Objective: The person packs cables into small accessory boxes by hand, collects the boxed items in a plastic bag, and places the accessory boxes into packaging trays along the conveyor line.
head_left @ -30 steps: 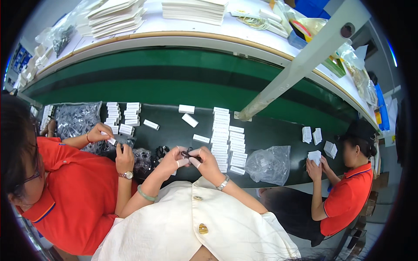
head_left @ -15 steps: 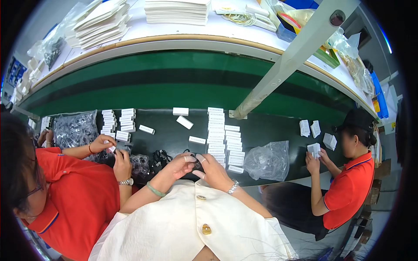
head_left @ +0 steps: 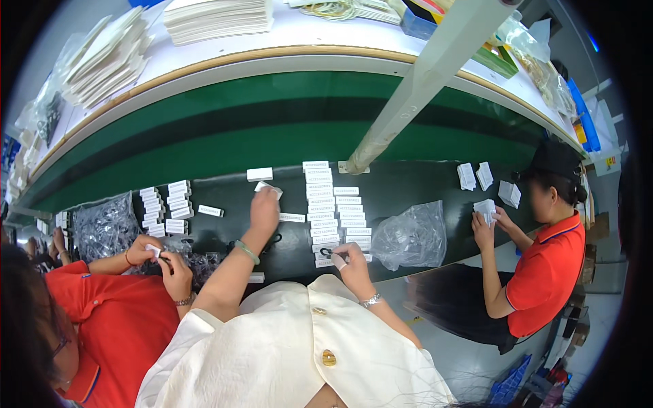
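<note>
My left hand [head_left: 264,207] is stretched forward over the dark belt [head_left: 408,187], its fingers on a small white box [head_left: 269,187] that lies tilted there. My right hand [head_left: 347,258] stays near the belt's front edge, pinching a small black part together with a white piece at its fingertips. Just beyond it stand two columns of small white boxes [head_left: 320,200]. Another white box [head_left: 259,174] lies a little farther than the one my left hand touches.
A person in red on my left works with both hands [head_left: 163,255] beside a bag of black parts [head_left: 102,224]. Another person in red at right holds a white box [head_left: 484,209]. A clear plastic bag [head_left: 411,234] lies right of my right hand. A white post [head_left: 415,95] slants overhead.
My left hand left my right hand and reached forward to the tilted white box. My right hand stayed near the belt's front edge with the small part.
</note>
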